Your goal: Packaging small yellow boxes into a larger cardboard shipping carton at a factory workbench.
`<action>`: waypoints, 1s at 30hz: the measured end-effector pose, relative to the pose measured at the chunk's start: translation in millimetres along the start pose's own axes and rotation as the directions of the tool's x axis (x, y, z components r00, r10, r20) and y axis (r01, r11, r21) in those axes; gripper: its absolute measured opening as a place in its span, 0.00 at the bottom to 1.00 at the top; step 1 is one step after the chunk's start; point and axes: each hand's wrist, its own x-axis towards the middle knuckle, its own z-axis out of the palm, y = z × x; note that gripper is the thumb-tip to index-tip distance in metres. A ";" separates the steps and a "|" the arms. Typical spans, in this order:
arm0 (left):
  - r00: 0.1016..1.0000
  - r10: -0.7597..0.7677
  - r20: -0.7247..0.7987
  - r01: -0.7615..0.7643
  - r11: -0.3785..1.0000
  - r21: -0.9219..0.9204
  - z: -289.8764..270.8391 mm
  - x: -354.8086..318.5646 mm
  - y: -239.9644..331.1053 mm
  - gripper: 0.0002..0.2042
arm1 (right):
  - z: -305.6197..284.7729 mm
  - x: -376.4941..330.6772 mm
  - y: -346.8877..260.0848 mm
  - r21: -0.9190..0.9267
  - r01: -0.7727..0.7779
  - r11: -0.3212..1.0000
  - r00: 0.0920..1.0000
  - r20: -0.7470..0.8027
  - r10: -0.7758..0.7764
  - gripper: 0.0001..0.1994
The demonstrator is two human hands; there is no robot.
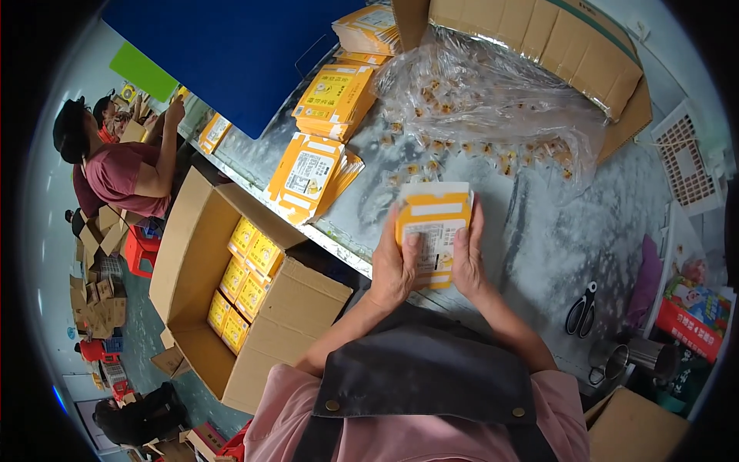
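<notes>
Above the near part of the table, a flat folded carton (436, 206), yellow and white with a printed panel, is gripped between my two hands; it may be a thin stack. My left hand (394, 266) closes on its left side, thumb across the front. On the right side my right hand (469, 258) presses with its thumb on the face. More flat cartons (306, 175) lie fanned at the table's left edge, beside a taller stack (332, 98). Beyond my hands, small clear packets (504, 162) spill from a transparent plastic bag (493, 108).
An open cardboard box (296, 308) with several filled yellow boxes (250, 269) stands at the left. Black-handled scissors (582, 309), a metal mug (610, 359) and a purple cloth (645, 281) are at the right. A blue panel (231, 54) rises far left; co-workers (127, 169) are beyond.
</notes>
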 end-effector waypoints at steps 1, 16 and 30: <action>1.000 -0.004 -0.003 0.004 1.000 -0.003 1.0 -1.2 -3.9 0.21 | -1.1 0.8 -4.3 -0.002 -0.003 1.000 1.000 0.004 0.003 0.29; 0.997 0.011 -0.082 -0.023 0.989 -0.145 -0.5 -2.3 -17.8 0.11 | -5.2 -0.1 -39.3 -0.251 0.017 0.968 0.998 -0.048 -0.030 0.20; 0.977 0.159 -0.143 -0.189 0.953 -0.235 -6.3 2.7 0.0 0.15 | -8.2 21.4 -59.9 -0.524 0.416 0.744 0.909 0.204 -0.364 0.15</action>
